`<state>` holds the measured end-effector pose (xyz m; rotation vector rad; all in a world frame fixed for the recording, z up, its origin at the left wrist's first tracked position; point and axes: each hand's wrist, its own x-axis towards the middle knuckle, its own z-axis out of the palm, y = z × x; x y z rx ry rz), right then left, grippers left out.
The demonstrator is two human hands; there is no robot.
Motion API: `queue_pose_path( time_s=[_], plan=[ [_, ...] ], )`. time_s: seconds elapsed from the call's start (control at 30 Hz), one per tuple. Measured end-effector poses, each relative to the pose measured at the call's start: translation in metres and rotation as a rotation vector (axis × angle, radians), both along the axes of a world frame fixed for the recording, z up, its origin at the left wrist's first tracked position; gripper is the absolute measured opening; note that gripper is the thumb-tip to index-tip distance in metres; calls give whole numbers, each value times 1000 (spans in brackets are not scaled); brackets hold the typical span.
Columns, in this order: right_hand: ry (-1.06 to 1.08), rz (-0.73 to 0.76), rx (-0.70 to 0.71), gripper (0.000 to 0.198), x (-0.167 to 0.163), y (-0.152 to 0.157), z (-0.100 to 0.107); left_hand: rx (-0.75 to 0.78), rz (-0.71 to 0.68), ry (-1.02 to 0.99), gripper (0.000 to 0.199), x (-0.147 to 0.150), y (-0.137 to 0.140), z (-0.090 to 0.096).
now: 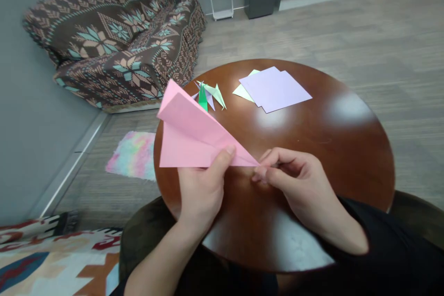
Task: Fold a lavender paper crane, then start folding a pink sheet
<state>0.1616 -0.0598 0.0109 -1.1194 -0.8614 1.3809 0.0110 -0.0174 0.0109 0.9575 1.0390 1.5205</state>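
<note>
A pink sheet of origami paper, partly folded into a pointed shape, is held up over the round table. My left hand grips its lower edge, thumb on top and the other fingers hidden behind the paper. At the paper's narrow right tip, the thumb and fingers of my right hand are pinched together. The upper left part of the sheet stands up in a raised fold. Just behind it lie several folded paper cranes in green, pale green and purple, partly covered by the pink paper.
Flat purple paper sheets lie over pale green paper towards the table's far side. The round brown table has a glossy top. Beyond it are a sofa with a patterned cover and a fluffy pastel mat.
</note>
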Motion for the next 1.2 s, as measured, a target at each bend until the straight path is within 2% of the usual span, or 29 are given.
queue_pose_path(
  time_s=[0.03, 0.13, 0.33, 0.43, 0.57, 0.73, 0.83, 1.2],
  plan=[
    [3, -5, 3, 8, 0, 0, -1, 20, 41, -50, 34, -1, 3, 4],
    [10, -14, 18, 9, 2, 0, -5, 28, 32, -64, 38, -4, 8, 10],
    [-12, 21, 114, 12, 5, 0, -4, -5, -79, 85, 31, -8, 0, -2],
    [-94, 73, 77, 12, 3, -1, 3, -48, -119, 116, 24, -8, -4, -6],
    [-173, 110, 51, 12, 0, -2, 7, -104, -167, 53, 20, -4, -6, -5],
    [-217, 138, 60, 10, -1, -4, 5, -123, -79, -109, 20, 6, -4, 4],
    [-220, 167, 52, 12, -1, -4, 5, -111, -49, -141, 21, 8, -3, 7],
    [-213, 218, 33, 16, 0, -4, 4, -119, -165, 0, 15, -3, -6, -6]
  ],
)
